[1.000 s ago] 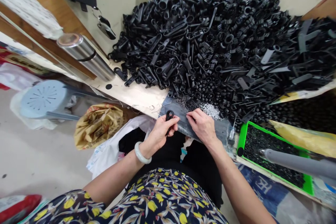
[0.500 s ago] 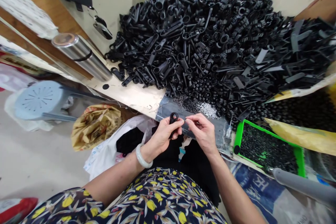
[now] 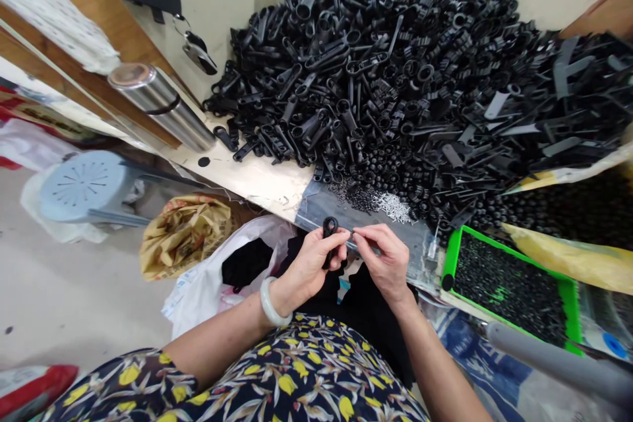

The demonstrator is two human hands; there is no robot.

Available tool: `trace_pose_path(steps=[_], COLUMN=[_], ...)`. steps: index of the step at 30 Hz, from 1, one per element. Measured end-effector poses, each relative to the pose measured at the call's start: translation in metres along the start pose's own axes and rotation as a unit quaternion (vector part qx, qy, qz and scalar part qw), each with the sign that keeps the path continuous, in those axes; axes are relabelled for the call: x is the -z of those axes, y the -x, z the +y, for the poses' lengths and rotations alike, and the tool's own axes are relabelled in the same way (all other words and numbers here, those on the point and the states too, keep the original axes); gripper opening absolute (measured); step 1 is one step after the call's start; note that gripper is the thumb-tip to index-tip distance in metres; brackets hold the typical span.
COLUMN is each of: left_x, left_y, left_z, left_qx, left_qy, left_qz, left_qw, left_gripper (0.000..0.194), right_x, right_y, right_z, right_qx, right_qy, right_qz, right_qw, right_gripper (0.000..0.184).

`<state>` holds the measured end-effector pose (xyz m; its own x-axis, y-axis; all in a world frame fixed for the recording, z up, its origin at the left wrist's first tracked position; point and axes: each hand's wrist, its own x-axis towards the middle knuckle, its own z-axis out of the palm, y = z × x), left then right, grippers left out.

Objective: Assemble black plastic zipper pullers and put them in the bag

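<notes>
My left hand (image 3: 316, 257), with a pale bangle at its wrist, is closed around a black plastic part (image 3: 329, 227) that has a ring-shaped end pointing up. Close beside it, my right hand (image 3: 383, 257) pinches with thumb and forefinger near the left thumb tip. A tiny dark piece seems to be between those fingertips, too small to name. Both hands are over the front edge of the bench, just before a grey pad (image 3: 336, 211). On the pad lie small silver pins (image 3: 395, 207) and tiny black pieces (image 3: 363, 198).
A big heap of black plastic parts (image 3: 346, 59) covers the bench. To the right stands a green tray (image 3: 450, 260) of small black pieces, near a grey cylindrical bar (image 3: 539, 349). A steel flask (image 3: 163, 109) stands left; below are a paper bag (image 3: 185, 237) and a blue stool (image 3: 84, 184).
The view has shifted slightly. The ring end of the black part has turned a little in my left hand, and my right fingertips have moved slightly down, still pinched close to it.
</notes>
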<state>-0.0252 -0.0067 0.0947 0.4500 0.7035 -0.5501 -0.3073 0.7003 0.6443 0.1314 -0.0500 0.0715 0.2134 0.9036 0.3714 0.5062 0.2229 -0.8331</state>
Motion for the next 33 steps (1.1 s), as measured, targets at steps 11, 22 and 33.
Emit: trace_pose_path(steps=[11,22,33], left_x=[0.008,0.005,0.001], left_y=[0.002,0.005,0.004], left_z=[0.004,-0.003,-0.011], left_qx=[-0.053,-0.009,-0.011], left_qy=[-0.126,-0.028,-0.025], left_qz=[-0.05,-0.037,-0.045], left_qw=[0.989,0.999,0.999], left_gripper=[0.024,0.028,0.035], right_x=[0.016,0.011,0.003], right_y=[0.003,0.016,0.022], right_z=[-0.002,-0.003,-0.007], right_qx=[0.026,0.004,0.024], right_qy=[0.004,-0.041,0.023], right_qz=[-0.074,-0.068,-0.017], right_qw=[0.997,0.997,0.999], right_gripper=[0.013,0.015,0.013])
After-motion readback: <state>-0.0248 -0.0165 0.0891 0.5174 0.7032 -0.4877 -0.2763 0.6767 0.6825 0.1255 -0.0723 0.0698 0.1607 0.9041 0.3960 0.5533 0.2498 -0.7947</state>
